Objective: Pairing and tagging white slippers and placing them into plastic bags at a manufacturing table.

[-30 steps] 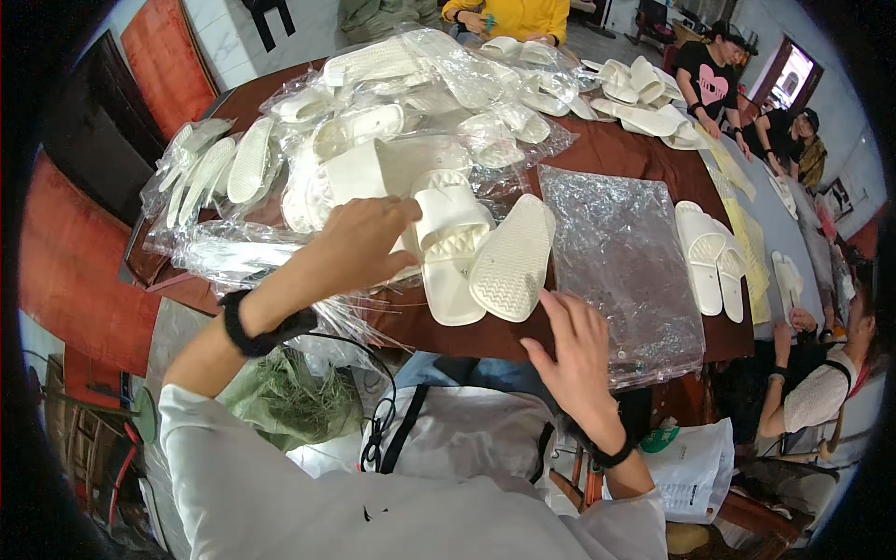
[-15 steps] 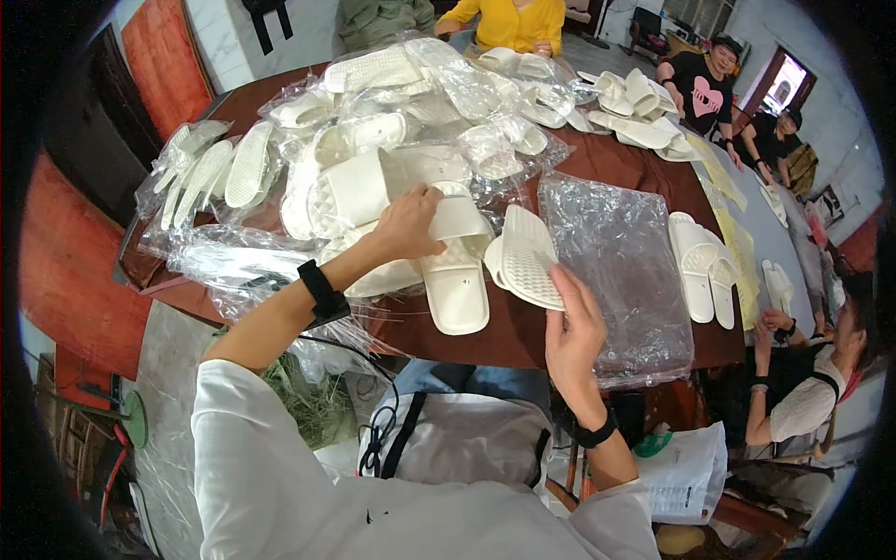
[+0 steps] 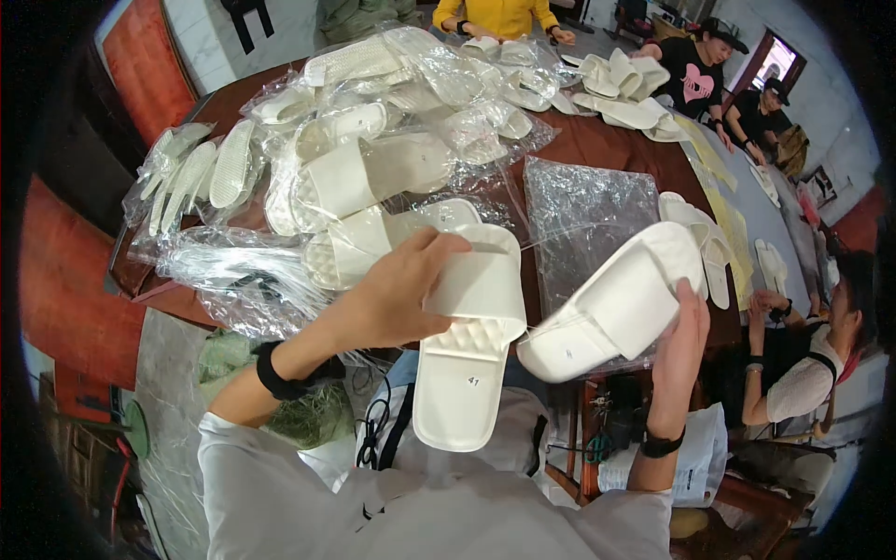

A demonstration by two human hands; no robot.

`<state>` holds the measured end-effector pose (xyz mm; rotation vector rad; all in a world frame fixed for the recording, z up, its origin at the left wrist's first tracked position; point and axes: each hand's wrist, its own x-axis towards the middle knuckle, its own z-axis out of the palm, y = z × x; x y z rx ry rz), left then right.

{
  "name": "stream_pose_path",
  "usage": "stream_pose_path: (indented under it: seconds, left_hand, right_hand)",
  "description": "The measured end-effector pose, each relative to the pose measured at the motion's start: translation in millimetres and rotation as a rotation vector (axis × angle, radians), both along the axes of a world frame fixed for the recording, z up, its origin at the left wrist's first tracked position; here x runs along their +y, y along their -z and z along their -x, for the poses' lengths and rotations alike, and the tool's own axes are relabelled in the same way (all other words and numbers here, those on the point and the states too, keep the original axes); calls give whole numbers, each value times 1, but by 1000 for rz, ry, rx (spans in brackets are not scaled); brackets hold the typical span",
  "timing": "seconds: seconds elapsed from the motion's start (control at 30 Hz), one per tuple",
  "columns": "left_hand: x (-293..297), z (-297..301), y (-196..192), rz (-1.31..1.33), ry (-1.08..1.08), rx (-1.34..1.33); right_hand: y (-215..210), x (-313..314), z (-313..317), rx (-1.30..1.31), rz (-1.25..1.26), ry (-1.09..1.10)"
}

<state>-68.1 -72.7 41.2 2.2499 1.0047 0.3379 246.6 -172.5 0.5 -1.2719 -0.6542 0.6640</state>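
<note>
Pale wall [image 3: 198, 47], seemingly tiled

The left slide sandal [image 3: 474, 287] and the right slide sandal [image 3: 611, 299] were creamy white, the left one's footbed [image 3: 472, 343] patterned with rows of raised bumps. The tablecloth [image 3: 597, 147] was reddish brown, the plastic bag [image 3: 586, 219] clear with silvery glints. The wristbands [image 3: 271, 371] were black, the shirt sleeves [image 3: 245, 457] pale grey, and the far T-shirt [image 3: 697, 86] black with a pink heart.
</note>
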Motion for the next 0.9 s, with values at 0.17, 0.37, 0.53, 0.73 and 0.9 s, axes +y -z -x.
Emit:
stream_pose_path:
  seconds: [0.17,0.37,0.53,0.73,0.9]
  left_hand:
    - [-8,-4,64,-323,1,-111]
    - [-2,-5,100,-344,-75,-95]
    - [3,-8,109,-332,-165,-107]
    - [-8,-7,102,-345,-219,-145]
    - [-9,2,103,-319,-223,-155]
  right_hand:
    - [42,36,-23,-166,314,-185]
    - [71,71,-7,-417,287,-323]
    - [95,86,-15,-650,195,-325]
    - [75,61,8,-883,-14,-224]
    - [47,18,46,-1071,-5,-380]
